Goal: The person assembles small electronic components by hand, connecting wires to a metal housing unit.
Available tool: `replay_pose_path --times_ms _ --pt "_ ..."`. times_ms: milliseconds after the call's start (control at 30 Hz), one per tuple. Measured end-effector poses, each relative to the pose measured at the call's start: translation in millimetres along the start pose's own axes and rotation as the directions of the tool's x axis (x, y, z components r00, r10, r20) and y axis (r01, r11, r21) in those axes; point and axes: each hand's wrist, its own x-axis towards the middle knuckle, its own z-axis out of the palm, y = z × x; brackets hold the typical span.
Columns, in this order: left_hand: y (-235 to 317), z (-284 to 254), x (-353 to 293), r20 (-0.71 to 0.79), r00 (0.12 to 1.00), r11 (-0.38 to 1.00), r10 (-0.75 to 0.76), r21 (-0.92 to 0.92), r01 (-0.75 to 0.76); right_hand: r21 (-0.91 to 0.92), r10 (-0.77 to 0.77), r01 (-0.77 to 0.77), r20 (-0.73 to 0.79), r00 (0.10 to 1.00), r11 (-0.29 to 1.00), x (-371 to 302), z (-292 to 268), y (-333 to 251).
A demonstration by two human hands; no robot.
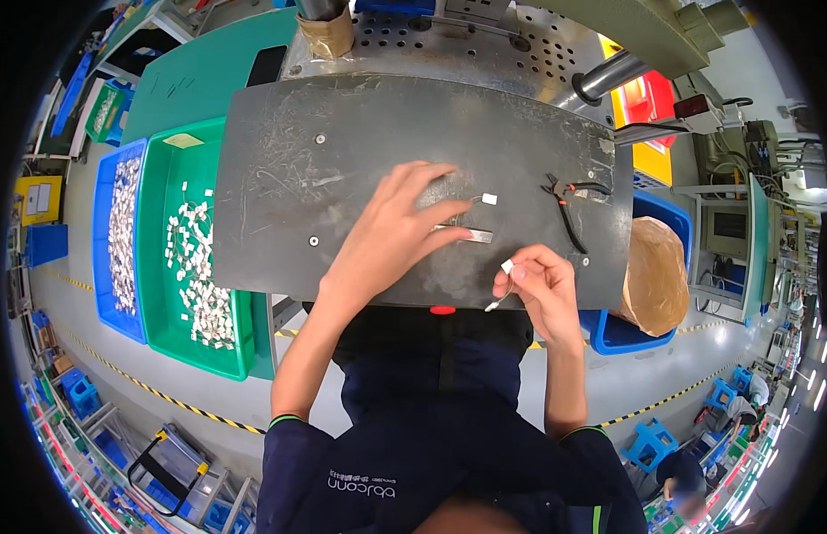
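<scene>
My right hand (548, 287) pinches a white connector (508, 266). My left hand (397, 221), loosely open, has a second connector (490, 199) just right of it, wire contact unclear. This handling step probably calls for a light pinch next.

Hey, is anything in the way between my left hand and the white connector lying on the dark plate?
Nothing visible. Your left hand has its index fingertip beside the wire of the white connector. The metal bar lies by your thumb, off that path; the pliers lie beyond, to the right.
</scene>
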Motion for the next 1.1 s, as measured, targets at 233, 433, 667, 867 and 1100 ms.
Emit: replay_pose_path --times_ms 233,433,667,867,1100 --pt "-10.9 3.9 -48.3 -0.045 0.993 0.987 -0.107 0.113 0.112 -0.051 0.068 -0.073 -0.092 0.993 0.996 -26.0 -0.4 10.5" --pt "-12.5 16.8 -50.9 -0.130 0.979 0.987 -0.157 -0.033 0.154 -0.189 -0.073 0.040 -0.169 0.983 0.981 -7.3 26.2 4.5" --pt "4.1 31.4 -46.4 -0.176 0.954 0.970 -0.241 -0.052 0.236 -0.207 -0.043 0.010 -0.156 0.987 0.978 -2.1 32.9 6.8" --pt "0.3 38.2 -53.7 -0.248 0.949 0.981 -0.196 -0.047 0.190 -0.225 -0.025 -0.037 -0.264 0.964 0.974 -4.2 50.6 18.2" --pt "-1.3 38.2 -54.4 -0.218 0.955 0.979 -0.202 -0.066 0.192 -0.184 -0.094 0.035 -0.319 0.943 0.982 6.2 59.8 29.5"
